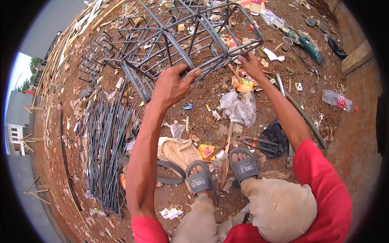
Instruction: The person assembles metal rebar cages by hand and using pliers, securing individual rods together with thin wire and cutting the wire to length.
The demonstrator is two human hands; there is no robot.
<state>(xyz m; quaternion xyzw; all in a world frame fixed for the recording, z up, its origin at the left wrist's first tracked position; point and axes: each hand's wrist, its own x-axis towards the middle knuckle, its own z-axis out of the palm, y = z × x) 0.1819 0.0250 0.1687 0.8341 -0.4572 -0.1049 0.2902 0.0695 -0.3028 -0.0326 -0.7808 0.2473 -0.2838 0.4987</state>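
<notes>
A rebar cage (178, 44) of ribbed steel bars and thin square stirrups fills the upper middle, tilted above the soil. My left hand (172, 86) is closed on its near side, thumb lying along a lower bar and the other fingers partly hidden. At the cage's right near corner, my right hand (252, 66) grips a bar, its fingertips partly behind the steel. Between my arms lies a crumpled clear plastic bag (239, 107) on the dirt.
A pile of thin steel rods (107, 150) lies left of my left forearm. Pincers (259, 145) rest by a black bag (277, 137) near my right foot. A green angle grinder (311, 50), a metal pipe (306, 117) and a plastic bottle (338, 100) lie to the right.
</notes>
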